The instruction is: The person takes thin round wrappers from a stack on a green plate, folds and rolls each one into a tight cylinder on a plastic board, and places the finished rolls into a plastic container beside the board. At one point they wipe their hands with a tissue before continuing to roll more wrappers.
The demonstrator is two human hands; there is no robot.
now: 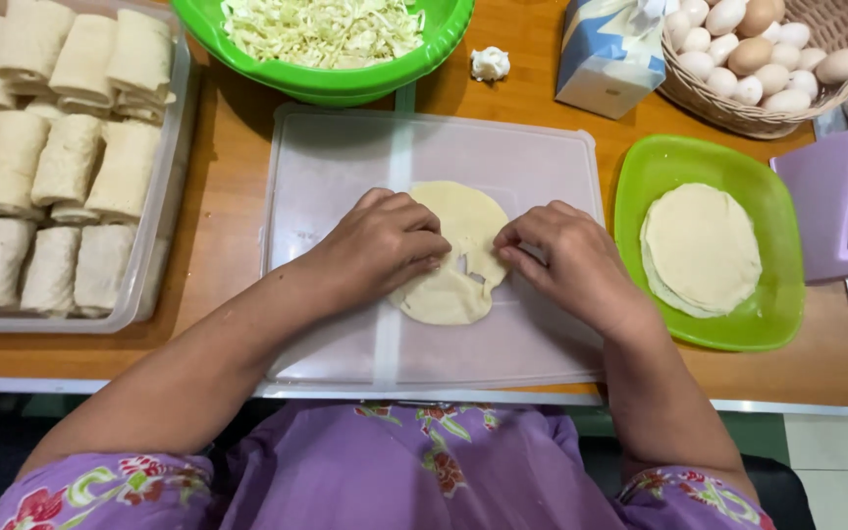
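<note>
Fingers of both hands pinch the round wrapper; green plate and roll tray flank it.

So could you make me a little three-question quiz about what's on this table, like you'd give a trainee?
1. True or false: both hands, the left hand and the right hand, rest on the round wrapper.
2. What does the wrapper lie on? A) the translucent plastic lid B) the green plate C) bare wood
3. What fills the green bowl at the top?

Key
1. True; both press its folded middle.
2. A.
3. Shredded cabbage. More flat wrappers are stacked on the green plate, and finished rolls fill the clear tray on the left.
</note>
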